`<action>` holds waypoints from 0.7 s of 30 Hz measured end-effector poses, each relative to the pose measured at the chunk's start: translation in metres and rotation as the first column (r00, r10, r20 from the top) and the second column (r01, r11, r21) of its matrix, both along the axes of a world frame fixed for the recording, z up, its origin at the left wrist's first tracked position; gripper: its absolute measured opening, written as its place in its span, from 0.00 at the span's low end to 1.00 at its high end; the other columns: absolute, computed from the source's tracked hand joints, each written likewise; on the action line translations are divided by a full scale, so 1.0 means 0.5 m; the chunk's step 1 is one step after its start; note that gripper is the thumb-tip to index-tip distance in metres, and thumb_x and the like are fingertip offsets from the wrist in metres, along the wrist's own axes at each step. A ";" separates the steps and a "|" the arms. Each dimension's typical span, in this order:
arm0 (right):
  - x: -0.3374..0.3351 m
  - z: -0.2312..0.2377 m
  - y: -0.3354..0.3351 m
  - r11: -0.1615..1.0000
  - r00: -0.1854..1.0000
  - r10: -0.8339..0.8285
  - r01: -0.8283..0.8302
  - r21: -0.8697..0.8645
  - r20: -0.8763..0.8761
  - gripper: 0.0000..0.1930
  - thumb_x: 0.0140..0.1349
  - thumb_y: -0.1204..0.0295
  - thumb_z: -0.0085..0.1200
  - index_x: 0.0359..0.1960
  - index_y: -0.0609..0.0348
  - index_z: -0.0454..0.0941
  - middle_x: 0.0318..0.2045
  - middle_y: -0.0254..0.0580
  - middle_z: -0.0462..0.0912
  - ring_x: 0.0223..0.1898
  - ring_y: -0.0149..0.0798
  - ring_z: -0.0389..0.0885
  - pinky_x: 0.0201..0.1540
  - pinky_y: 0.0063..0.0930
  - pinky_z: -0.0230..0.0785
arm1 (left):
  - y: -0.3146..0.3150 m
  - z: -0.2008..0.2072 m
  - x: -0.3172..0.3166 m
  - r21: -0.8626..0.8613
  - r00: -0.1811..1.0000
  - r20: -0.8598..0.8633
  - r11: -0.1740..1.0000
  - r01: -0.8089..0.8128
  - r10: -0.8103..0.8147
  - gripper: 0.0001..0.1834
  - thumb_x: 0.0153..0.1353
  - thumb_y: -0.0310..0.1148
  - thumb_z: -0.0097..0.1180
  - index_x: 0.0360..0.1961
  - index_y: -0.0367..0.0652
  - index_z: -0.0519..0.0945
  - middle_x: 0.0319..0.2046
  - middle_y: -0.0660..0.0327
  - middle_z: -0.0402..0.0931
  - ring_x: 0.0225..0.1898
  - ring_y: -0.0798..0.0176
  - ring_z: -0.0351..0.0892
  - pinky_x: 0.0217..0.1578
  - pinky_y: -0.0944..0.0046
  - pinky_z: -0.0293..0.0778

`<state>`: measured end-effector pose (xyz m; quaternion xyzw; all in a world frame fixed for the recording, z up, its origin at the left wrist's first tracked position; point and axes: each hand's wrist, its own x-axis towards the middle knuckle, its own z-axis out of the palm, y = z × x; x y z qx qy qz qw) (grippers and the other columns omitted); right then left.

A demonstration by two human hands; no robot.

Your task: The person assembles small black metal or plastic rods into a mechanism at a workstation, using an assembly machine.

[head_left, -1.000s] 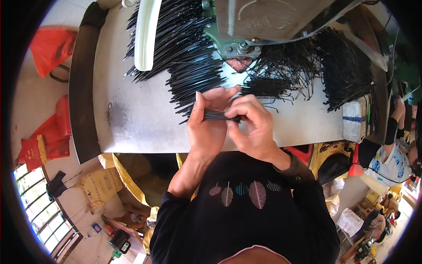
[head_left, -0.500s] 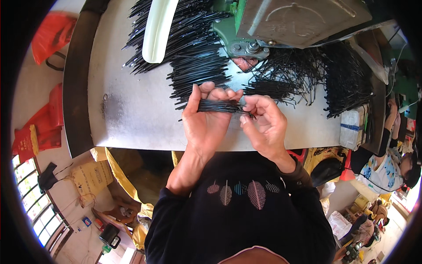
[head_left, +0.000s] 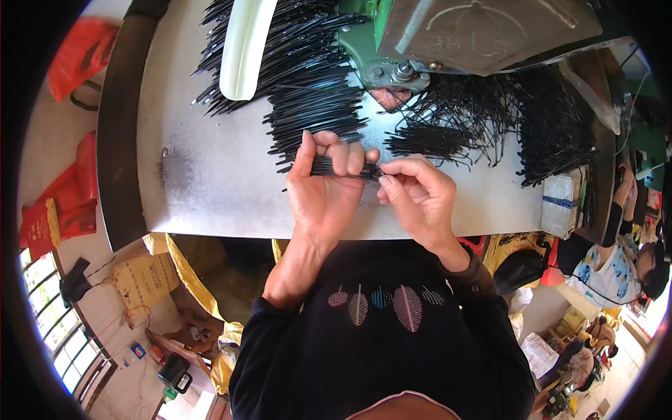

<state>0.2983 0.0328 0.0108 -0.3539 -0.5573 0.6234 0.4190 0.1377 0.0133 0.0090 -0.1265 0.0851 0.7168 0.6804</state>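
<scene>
My left hand [head_left: 322, 199] is palm up, its fingers curled over a bundle of thin black rods [head_left: 323, 166]. At the bundle's right end, the thumb and index finger of my right hand [head_left: 423, 196] pinch the rod tips. Just beyond my left hand lies a neat row of similar black rods [head_left: 315, 115] on the metal tabletop [head_left: 210, 196]. A smaller pile of black rods [head_left: 428, 140] sits beyond my right hand. How many rods I hold is hidden by my fingers.
A pale trough [head_left: 243, 59] slants over more rods at the back left. A green machine [head_left: 364, 52] with a metal cover plate [head_left: 483, 35] stands at the back. Tangled rods [head_left: 556, 133] and a strapped grey box [head_left: 562, 203] are on the right. Another person [head_left: 605, 273] is far right.
The fingers of my left hand have curled down over the bundle. My right thumb and index finger have come together on its end, slightly to the left.
</scene>
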 end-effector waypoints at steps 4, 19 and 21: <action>0.033 0.007 0.008 0.995 0.994 -0.092 0.090 -0.048 -0.056 0.07 0.65 0.86 0.57 0.43 0.69 0.82 0.34 0.40 0.83 0.28 0.28 0.82 0.32 0.23 0.77 | 0.004 0.013 -0.013 -0.075 0.999 -0.034 0.997 -0.032 0.030 0.21 0.77 0.47 0.43 0.34 0.43 0.78 0.16 0.67 0.53 0.24 0.64 0.55 0.44 0.55 0.65; 0.131 -0.035 0.037 0.936 0.923 -0.347 0.329 0.128 0.168 0.06 0.65 0.84 0.59 0.43 0.68 0.82 0.31 0.37 0.83 0.28 0.27 0.81 0.31 0.20 0.75 | -0.002 0.007 -0.040 -0.068 0.995 -0.015 0.993 -0.100 0.100 0.21 0.78 0.44 0.43 0.31 0.43 0.76 0.15 0.66 0.52 0.21 0.65 0.50 0.34 0.63 0.58; 0.136 -0.044 0.046 0.898 0.896 -0.394 0.326 0.296 0.206 0.06 0.64 0.85 0.60 0.42 0.67 0.83 0.32 0.35 0.83 0.31 0.25 0.81 0.33 0.20 0.75 | -0.003 0.006 -0.039 -0.067 0.996 -0.012 0.993 -0.094 0.093 0.21 0.78 0.44 0.43 0.31 0.43 0.77 0.15 0.66 0.52 0.21 0.65 0.50 0.34 0.62 0.58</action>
